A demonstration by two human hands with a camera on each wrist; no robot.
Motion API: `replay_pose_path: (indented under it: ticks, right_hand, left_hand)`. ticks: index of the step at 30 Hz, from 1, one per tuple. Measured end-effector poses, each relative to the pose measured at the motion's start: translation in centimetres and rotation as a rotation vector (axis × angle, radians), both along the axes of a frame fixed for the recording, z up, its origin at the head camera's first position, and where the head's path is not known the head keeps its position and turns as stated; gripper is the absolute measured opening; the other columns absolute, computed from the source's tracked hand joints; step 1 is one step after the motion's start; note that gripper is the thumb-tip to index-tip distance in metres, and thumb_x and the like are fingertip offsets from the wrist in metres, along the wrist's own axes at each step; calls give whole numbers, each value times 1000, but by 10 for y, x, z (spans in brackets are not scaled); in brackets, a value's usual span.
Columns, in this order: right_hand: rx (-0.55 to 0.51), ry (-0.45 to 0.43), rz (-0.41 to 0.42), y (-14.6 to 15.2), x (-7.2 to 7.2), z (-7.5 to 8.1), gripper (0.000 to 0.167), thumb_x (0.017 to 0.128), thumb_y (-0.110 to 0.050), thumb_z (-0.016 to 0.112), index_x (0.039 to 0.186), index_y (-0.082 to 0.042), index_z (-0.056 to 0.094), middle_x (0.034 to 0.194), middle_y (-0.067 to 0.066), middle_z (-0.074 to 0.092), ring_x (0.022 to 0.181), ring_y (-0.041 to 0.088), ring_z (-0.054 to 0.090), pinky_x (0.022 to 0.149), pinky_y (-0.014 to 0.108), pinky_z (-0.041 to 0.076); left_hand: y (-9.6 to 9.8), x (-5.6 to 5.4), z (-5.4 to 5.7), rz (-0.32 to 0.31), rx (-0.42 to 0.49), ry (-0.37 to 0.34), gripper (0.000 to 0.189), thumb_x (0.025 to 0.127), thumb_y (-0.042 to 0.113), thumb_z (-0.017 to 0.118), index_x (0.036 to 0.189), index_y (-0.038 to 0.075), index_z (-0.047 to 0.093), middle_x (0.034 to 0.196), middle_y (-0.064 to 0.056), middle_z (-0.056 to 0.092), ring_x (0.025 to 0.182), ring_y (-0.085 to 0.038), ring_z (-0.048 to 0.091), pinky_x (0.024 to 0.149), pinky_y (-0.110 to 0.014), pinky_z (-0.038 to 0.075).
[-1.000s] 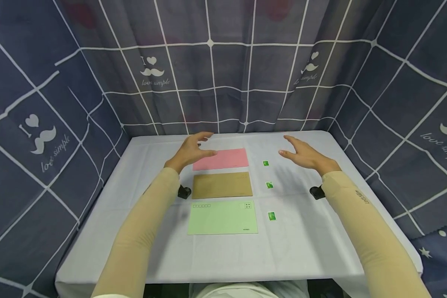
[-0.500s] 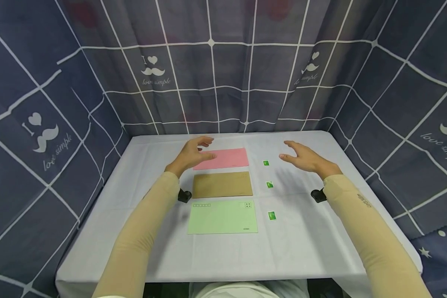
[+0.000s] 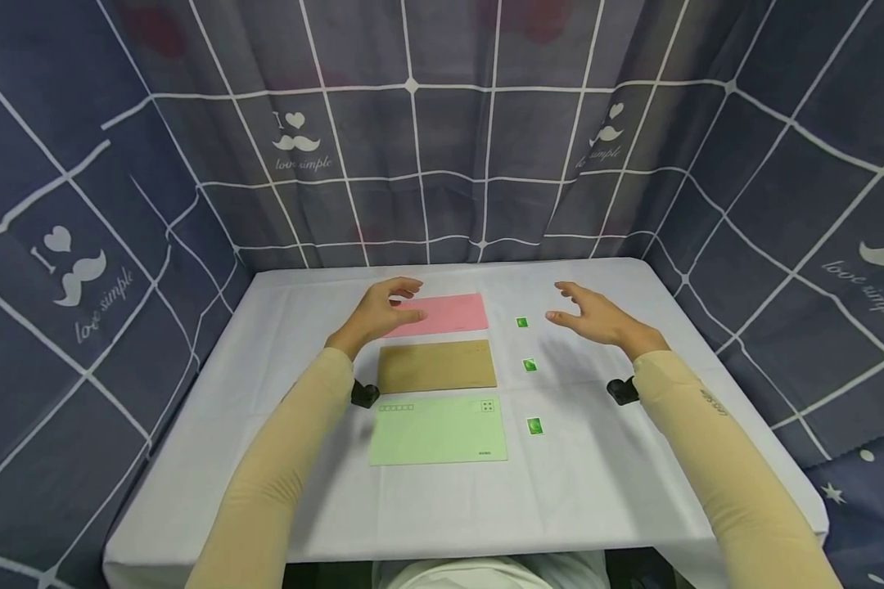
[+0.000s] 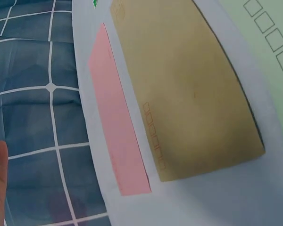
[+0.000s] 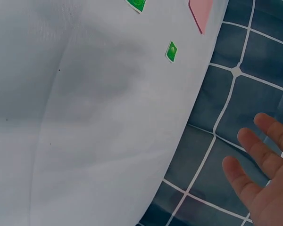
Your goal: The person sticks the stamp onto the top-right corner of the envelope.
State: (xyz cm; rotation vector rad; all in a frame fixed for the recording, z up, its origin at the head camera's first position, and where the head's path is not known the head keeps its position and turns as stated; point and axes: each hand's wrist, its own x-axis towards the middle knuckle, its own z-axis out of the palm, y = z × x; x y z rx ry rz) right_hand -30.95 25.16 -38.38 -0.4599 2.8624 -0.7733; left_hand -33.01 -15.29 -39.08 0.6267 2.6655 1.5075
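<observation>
My left hand (image 3: 379,312) hovers over the left end of a pink envelope (image 3: 453,314), fingers relaxed and holding nothing. My right hand (image 3: 597,315) is held above the table to the right of the small green stamps, its fingers spread loosely in the right wrist view. Nearer the front lie a brown envelope (image 3: 437,366) and a light green envelope (image 3: 438,433) with printed code boxes. Beside the envelopes, in a column, are a far stamp (image 3: 521,322), a middle stamp (image 3: 529,365) and a near stamp (image 3: 534,426). The left hand hides part of the pink envelope's left edge.
A white cloth covers the table (image 3: 589,507). Dark blue curtains (image 3: 449,204) with white grid lines stand behind it and along both sides. A black wrist camera (image 3: 364,395) sits under the left wrist, another camera (image 3: 622,391) under the right.
Both hands have lowered slightly toward the viewer and stay apart. The head view has shifted a little. Envelopes and stamps lie where they were on the table.
</observation>
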Motion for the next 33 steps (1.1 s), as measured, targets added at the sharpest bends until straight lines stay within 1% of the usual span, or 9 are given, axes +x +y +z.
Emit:
replay_pose_path:
  ticks: [5, 9, 14, 17, 21, 23, 28, 33]
  right_hand:
    - [-7, 5, 4, -1, 2, -1, 82, 98, -50, 57, 158, -6, 22, 154, 27, 37, 141, 46, 39, 113, 64, 33]
    - [-10, 11, 13, -3, 3, -2, 81, 97, -44, 62, 157, -6, 23, 153, 27, 39, 140, 46, 40, 112, 64, 34]
    - [-17, 11, 34, -5, 6, -4, 80, 95, -39, 65, 156, -6, 25, 152, 26, 41, 139, 45, 41, 111, 64, 36]
    - [-20, 10, 44, -6, 8, -6, 78, 95, -38, 65, 156, -6, 27, 150, 27, 44, 138, 45, 43, 110, 64, 37]
    - [-23, 5, 43, -5, 9, -8, 77, 96, -38, 65, 155, -7, 29, 149, 27, 46, 137, 45, 44, 110, 63, 37]
    - [-21, 6, 43, -5, 10, -8, 77, 95, -39, 65, 155, -6, 29, 148, 27, 47, 136, 45, 45, 109, 64, 38]
    - [-25, 2, 31, -6, 11, -10, 78, 95, -41, 66, 154, -6, 31, 146, 27, 48, 135, 45, 47, 108, 63, 40]
    - [-30, -9, 30, -6, 13, -14, 75, 95, -45, 65, 153, -6, 35, 144, 25, 51, 134, 43, 47, 108, 62, 41]
  left_hand:
    - [3, 6, 0, -2, -26, 6, 52, 84, 22, 82, 131, 12, 64, 131, -8, 63, 121, -26, 57, 110, -45, 43]
    - [3, 9, -2, -1, -38, 9, 51, 84, 22, 82, 130, 12, 64, 130, -8, 64, 122, -26, 57, 111, -46, 43]
    - [4, 13, -5, -8, -24, 5, 51, 84, 20, 82, 131, 10, 64, 132, -10, 64, 124, -29, 57, 112, -49, 42]
    - [5, 15, -7, -20, -7, 4, 51, 84, 19, 82, 130, 9, 64, 133, -11, 64, 126, -32, 56, 112, -49, 42]
    - [7, 18, -8, -24, 11, 8, 51, 83, 18, 83, 129, 9, 64, 132, -10, 64, 127, -35, 56, 112, -50, 42]
    - [8, 19, -8, -34, 20, 12, 51, 83, 15, 82, 130, 8, 64, 132, -12, 63, 127, -37, 55, 112, -52, 41]
    - [12, 22, -9, -48, 38, 18, 51, 83, 14, 82, 129, 6, 64, 133, -13, 64, 126, -36, 56, 111, -55, 41]
    - [14, 25, -11, -54, 19, 15, 51, 84, 17, 82, 131, 7, 64, 135, -14, 63, 126, -32, 57, 111, -52, 42]
